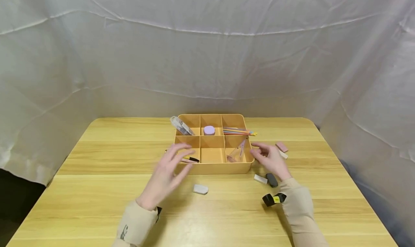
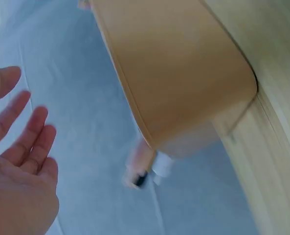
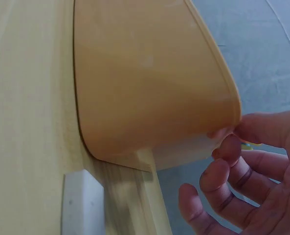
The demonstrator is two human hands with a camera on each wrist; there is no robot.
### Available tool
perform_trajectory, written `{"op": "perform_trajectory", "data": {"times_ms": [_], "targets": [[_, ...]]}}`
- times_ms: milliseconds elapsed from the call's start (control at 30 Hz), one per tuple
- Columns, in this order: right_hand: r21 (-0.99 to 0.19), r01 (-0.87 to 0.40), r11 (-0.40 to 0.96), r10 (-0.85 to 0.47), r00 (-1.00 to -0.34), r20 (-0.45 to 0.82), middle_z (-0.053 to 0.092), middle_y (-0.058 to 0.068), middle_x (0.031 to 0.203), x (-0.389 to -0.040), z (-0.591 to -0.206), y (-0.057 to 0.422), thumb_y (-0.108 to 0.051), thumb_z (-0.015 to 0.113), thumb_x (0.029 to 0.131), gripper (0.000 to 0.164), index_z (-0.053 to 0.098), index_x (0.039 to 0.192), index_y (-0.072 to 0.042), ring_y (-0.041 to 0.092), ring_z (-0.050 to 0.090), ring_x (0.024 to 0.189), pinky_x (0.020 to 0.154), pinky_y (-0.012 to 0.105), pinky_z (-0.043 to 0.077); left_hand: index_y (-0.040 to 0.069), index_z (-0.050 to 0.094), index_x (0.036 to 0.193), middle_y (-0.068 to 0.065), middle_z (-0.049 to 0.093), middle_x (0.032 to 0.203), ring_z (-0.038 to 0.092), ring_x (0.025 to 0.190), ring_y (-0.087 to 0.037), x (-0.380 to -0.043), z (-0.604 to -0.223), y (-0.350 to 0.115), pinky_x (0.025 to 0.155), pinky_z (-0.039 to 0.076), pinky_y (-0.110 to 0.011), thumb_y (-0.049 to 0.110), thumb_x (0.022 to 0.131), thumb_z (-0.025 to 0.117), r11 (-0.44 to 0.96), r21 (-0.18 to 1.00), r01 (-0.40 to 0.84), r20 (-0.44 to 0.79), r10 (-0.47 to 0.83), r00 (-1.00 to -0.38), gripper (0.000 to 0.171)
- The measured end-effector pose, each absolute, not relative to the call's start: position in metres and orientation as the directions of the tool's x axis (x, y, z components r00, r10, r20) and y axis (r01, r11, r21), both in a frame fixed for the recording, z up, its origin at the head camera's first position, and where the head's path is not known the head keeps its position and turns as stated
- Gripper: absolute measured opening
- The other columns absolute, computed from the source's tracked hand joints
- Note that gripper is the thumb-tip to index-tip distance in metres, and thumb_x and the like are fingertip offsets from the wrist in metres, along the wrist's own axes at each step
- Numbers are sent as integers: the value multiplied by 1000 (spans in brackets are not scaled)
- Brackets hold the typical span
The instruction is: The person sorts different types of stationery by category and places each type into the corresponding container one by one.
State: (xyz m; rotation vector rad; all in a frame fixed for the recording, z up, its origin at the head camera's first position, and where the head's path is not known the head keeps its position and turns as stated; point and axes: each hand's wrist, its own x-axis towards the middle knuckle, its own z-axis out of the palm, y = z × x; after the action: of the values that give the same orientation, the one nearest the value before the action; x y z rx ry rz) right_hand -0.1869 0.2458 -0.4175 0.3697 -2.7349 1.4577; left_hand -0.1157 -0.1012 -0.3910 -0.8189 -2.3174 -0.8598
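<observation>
A tan six-compartment organizer (image 1: pixel 210 169) stands on the table. Over its front left corner my left hand (image 1: pixel 165 175) hovers with fingers spread, holding nothing; the left wrist view shows this hand (image 2: pixel 25 161) apart from the box wall. My right hand (image 1: pixel 270 160) touches the organizer's right side, thumb and forefinger at the rim, the other fingers loosely bent in the right wrist view. Pens (image 1: pixel 193 159) lie in the front left compartment, partly hidden by the left hand. Clear set squares (image 1: pixel 240 151) lean in the front right one.
The back row holds a clear case (image 1: pixel 182 125), a lilac rounded block (image 1: pixel 209 130) and colored pencils (image 1: pixel 238 131). A grey-white eraser (image 1: pixel 200 189) lies in front. At right lie a white block (image 1: pixel 260 179), a dark oval piece (image 1: pixel 271 180) and a pink eraser (image 1: pixel 281 146) beside another white one (image 1: pixel 283 154).
</observation>
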Motion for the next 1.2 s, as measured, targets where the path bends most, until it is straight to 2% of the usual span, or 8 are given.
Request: {"op": "perform_trajectory", "data": {"times_ms": [100, 133, 200, 333, 367, 500, 767, 1200], "targets": [[-827, -212, 521, -196, -972, 126, 69, 22, 84, -187, -418, 243, -11, 63, 98, 41, 58, 132, 12, 0, 55, 66, 61, 18, 48, 9, 69, 111, -4, 67, 117, 63, 111, -20, -107, -392, -92, 104, 54, -38, 11, 84, 78, 614, 298, 731, 586, 487, -647, 28], [-831, -209, 516, -195, -973, 124, 69, 23, 85, -187, -419, 243, -10, 63, 98, 41, 58, 132, 13, -1, 55, 66, 61, 17, 48, 11, 71, 105, -1, 68, 111, 63, 109, -17, -104, -392, -90, 105, 53, -37, 12, 84, 78, 621, 273, 735, 547, 529, -649, 22], [-835, -206, 510, -196, -973, 120, 69, 21, 83, -188, -420, 242, -9, 63, 98, 42, 57, 132, 14, -1, 54, 65, 60, 18, 48, 15, 72, 94, 4, 68, 101, 63, 100, -11, -99, -393, -86, 96, 56, -29, 16, 85, 79, 634, 225, 740, 455, 603, -655, 12], [-833, -206, 513, -193, -974, 122, 68, 17, 80, -189, -421, 243, -9, 63, 98, 41, 57, 132, 14, -1, 53, 64, 59, 18, 47, 18, 75, 83, 9, 69, 89, 59, 87, -7, -95, -397, -80, 85, 55, -22, 18, 85, 80, 651, 152, 744, 289, 690, -663, 6], [-832, -211, 513, -194, -973, 127, 67, 17, 79, -189, -422, 243, -8, 63, 98, 41, 57, 131, 14, -1, 53, 64, 59, 18, 46, 19, 75, 84, 9, 70, 89, 58, 85, -7, -95, -399, -79, 80, 54, -21, 18, 85, 79, 649, 145, 747, 263, 703, -661, 4], [-832, -222, 509, -194, -971, 140, 67, 20, 80, -190, -424, 243, -5, 62, 97, 39, 58, 130, 15, 0, 54, 65, 59, 17, 47, 18, 76, 88, 8, 71, 93, 60, 86, -7, -95, -406, -76, 79, 54, -20, 16, 89, 76, 639, 171, 750, 187, 726, -662, 2], [-832, -207, 514, -195, -973, 122, 67, 24, 83, -190, -424, 242, -7, 62, 97, 41, 57, 131, 15, 1, 55, 67, 61, 18, 47, 16, 74, 93, 5, 71, 103, 66, 92, -8, -97, -413, -72, 85, 58, -20, 19, 86, 79, 643, 201, 739, 79, 742, -666, 9], [-842, -201, 500, -190, -974, 120, 67, 22, 81, -190, -425, 243, -9, 62, 98, 41, 57, 133, 13, 1, 54, 64, 61, 18, 46, 18, 73, 86, 7, 69, 98, 64, 87, -5, -100, -419, -69, 81, 57, -20, 16, 83, 81, 660, 194, 726, 33, 735, -677, 8]]}}
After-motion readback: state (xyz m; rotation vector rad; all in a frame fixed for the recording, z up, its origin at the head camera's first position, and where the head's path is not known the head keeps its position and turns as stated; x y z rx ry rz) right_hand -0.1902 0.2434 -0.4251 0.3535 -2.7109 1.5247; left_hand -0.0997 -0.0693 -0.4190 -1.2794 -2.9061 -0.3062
